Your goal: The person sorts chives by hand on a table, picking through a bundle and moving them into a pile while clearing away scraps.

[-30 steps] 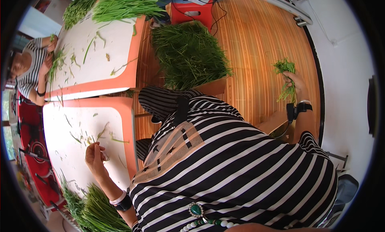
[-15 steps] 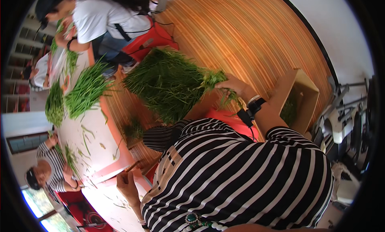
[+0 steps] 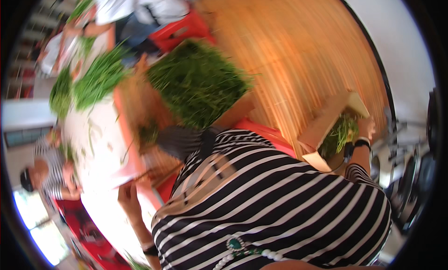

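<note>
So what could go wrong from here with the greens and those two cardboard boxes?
Some of the loose greens could land outside the smaller box, since the right hand is right by its edge; blur hides whether it grips them.

The dark green heap in the larger box has stems poking past the edge, so a bump might drop some on the floor.

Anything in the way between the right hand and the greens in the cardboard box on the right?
Nothing visible stands between them. The right hand is at the right edge of the open cardboard box, close beside the greens; blur hides whether its fingers touch them.
</note>
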Demonstrator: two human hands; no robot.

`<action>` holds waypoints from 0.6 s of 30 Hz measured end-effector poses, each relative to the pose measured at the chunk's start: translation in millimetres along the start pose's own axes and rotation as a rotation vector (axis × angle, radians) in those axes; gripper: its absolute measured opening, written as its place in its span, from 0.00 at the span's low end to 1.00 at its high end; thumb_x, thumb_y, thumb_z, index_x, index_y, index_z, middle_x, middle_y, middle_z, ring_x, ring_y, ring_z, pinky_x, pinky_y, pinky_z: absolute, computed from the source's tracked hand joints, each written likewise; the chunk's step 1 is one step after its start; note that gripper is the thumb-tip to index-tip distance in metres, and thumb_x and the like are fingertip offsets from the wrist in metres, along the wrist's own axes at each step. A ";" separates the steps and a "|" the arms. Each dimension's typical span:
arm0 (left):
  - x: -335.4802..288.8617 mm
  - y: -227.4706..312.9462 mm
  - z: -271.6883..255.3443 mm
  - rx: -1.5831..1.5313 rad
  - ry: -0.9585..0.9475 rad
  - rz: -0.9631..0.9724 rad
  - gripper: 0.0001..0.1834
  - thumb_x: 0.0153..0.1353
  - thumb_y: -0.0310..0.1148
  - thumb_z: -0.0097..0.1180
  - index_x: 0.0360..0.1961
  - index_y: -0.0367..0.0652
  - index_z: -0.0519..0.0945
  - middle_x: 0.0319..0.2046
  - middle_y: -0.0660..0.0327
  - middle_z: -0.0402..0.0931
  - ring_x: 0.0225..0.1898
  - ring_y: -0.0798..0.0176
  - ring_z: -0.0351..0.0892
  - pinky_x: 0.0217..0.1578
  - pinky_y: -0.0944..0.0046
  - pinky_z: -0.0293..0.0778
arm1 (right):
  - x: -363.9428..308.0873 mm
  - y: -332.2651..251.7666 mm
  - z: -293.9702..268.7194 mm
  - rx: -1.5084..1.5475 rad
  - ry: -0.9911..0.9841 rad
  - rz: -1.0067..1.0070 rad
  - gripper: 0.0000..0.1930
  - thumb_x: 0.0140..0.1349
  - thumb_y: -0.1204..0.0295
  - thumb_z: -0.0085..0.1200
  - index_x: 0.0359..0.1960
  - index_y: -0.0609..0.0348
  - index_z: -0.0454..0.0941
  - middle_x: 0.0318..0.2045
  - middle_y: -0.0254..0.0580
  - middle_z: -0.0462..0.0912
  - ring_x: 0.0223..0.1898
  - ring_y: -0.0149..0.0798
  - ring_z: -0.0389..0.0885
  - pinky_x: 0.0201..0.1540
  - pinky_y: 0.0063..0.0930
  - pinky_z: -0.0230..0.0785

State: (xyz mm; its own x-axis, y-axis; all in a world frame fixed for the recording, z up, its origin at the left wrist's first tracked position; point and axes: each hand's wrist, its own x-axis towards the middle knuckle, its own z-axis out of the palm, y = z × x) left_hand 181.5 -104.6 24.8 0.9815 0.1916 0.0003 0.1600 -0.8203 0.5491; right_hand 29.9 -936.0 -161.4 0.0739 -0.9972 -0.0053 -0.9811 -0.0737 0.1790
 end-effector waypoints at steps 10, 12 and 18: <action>-70.8 -8.8 -4.8 -0.065 0.252 -0.229 0.02 0.62 0.21 0.59 0.33 0.34 0.78 0.24 0.62 0.78 0.27 0.75 0.72 0.30 0.72 0.70 | -229.8 -330.7 -57.9 0.635 -1.173 -1.354 0.11 0.66 0.73 0.54 0.46 0.67 0.79 0.36 0.43 0.84 0.32 0.30 0.82 0.35 0.24 0.75; -90.0 -8.9 -8.4 -0.040 0.327 -0.306 0.03 0.61 0.22 0.60 0.32 0.33 0.78 0.24 0.62 0.79 0.27 0.75 0.73 0.30 0.72 0.71 | -316.3 -362.4 -105.7 0.474 -1.240 -1.668 0.12 0.66 0.73 0.54 0.47 0.68 0.78 0.36 0.41 0.85 0.34 0.29 0.82 0.36 0.24 0.75; -132.0 -20.2 -12.8 0.021 0.532 -0.459 0.06 0.58 0.25 0.62 0.31 0.32 0.79 0.24 0.52 0.80 0.25 0.64 0.79 0.29 0.66 0.74 | -510.6 -367.2 -204.8 0.254 -1.688 -2.299 0.10 0.65 0.75 0.55 0.46 0.66 0.78 0.35 0.40 0.84 0.33 0.27 0.81 0.38 0.20 0.73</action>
State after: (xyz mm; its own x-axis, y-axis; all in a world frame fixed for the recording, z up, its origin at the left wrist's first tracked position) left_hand 47.4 -106.4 24.3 0.6301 0.7543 0.1844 0.5528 -0.6025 0.5756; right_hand 389.1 -398.0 -23.0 0.2428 0.9672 -0.0743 0.1129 -0.1043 -0.9881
